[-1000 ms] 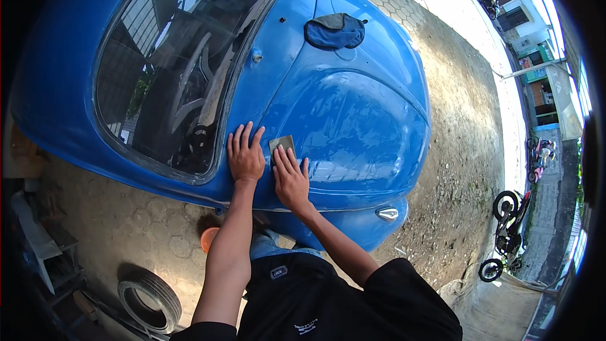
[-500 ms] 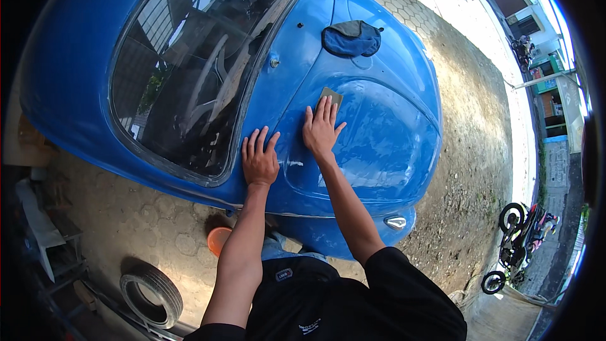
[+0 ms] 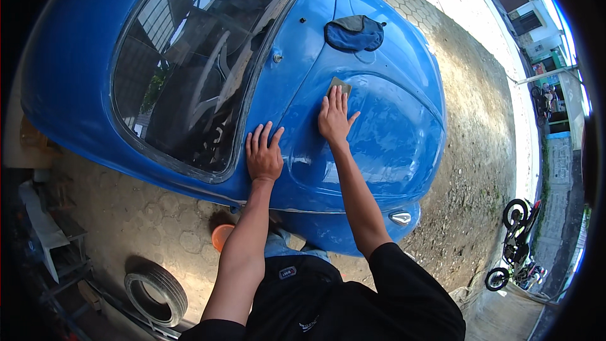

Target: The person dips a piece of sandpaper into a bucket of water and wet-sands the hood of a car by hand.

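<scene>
Before me is the blue car's front hood [image 3: 391, 132], rounded and glossy, with whitish streaks like a wet film. My right hand [image 3: 336, 117] lies flat on it, fingers stretched forward, pressing a grey-brown piece of sandpaper [image 3: 341, 84] against the paint. Most of that sheet is under the fingers; its far end sticks out. Left of it, my left hand [image 3: 264, 155] rests with spread fingers on the blue panel between windshield and hood, holding nothing. Farther up the hood lies a crumpled dark blue cloth [image 3: 355, 33].
The windshield [image 3: 183, 82] is at the left. An orange bucket [image 3: 221, 236] and a loose tire [image 3: 156, 293] are on the ground at lower left. A motorcycle [image 3: 516, 246] stands at the right, past gravelly ground [image 3: 473, 151]. Another motorbike [image 3: 543, 101] is farther up the street.
My right hand has slid the sandpaper a little forward and right over the hood. My left hand stays in place on the panel. The view has shifted slightly, and the far motorbike has come nearer.
</scene>
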### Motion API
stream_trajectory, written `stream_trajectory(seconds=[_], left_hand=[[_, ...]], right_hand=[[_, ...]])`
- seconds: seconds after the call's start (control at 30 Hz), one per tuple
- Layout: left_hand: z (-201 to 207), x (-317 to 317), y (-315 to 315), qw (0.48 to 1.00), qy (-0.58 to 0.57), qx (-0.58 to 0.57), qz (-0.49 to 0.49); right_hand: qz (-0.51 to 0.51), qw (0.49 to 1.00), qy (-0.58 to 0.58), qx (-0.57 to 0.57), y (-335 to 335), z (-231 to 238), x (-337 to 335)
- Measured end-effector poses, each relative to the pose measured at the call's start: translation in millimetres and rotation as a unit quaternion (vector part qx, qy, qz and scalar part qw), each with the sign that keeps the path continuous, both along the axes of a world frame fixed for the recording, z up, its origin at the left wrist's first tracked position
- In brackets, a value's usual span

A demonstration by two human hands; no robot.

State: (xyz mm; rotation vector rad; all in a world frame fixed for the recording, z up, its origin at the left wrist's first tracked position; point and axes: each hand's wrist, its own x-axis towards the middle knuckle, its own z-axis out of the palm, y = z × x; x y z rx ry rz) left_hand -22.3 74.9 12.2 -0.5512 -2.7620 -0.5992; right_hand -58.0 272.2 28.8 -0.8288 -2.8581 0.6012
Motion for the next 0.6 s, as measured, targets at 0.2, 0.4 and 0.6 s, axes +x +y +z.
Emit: stream_trajectory(seconds=[0.2,0.4,0.6], left_hand=[[-4,-1,-10,1.0,0.011,-0.025,0.013],[5,-1,-10,0.999,0.013,-0.029,0.011],[0,1,2,1.0,0.015,-0.017,0.004]], right_hand=[[0.129,0.988,0.038,0.078,-74,-24,80],[0.137,0.984,0.051,0.097,-61,-17,77],[0.016,0.995,0.076,0.057,9,-12,-6]])
